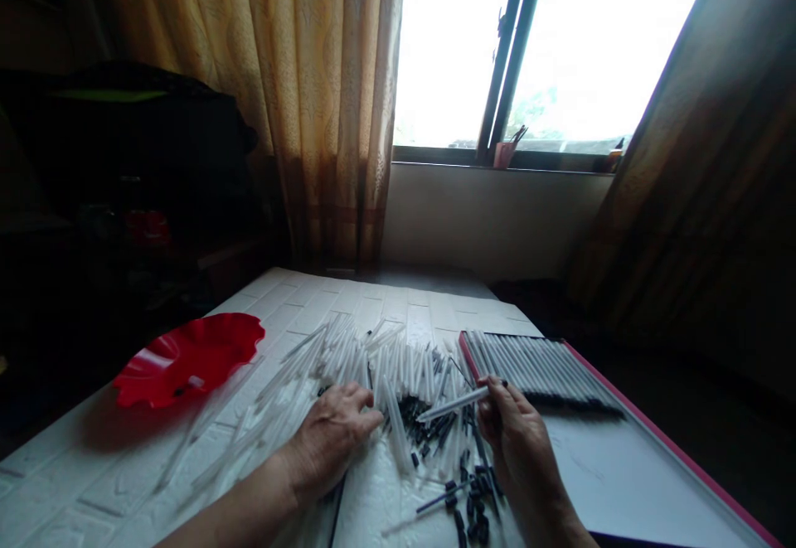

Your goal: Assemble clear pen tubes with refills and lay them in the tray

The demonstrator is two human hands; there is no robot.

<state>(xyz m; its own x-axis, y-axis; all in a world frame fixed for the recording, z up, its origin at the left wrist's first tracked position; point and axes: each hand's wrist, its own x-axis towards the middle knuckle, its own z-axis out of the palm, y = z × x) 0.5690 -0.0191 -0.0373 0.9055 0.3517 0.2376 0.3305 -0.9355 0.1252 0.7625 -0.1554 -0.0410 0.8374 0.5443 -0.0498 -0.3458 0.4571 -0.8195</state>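
Note:
My right hand [519,440] pinches a translucent white pen barrel [453,404] between thumb and fingers, its free end pointing left over the pile. A small dark tip shows at my fingertips. My left hand [336,428] rests low at the near side of the loose barrels, fingers curled downward; whatever they hold is hidden. Many loose white pen barrels [342,355] lie heaped across the middle. Black pen caps [478,502] and other small dark parts are scattered between my hands. To the right, a row of pens with black ends [528,361] lies side by side on a red-edged white board [622,473].
A red wavy-rimmed bowl [186,353] stands at the left on the white brick-patterned tabletop [75,482]. Beyond the table are a yellow curtain [323,100] and a bright window. A pink cup [504,154] with sticks stands on the sill.

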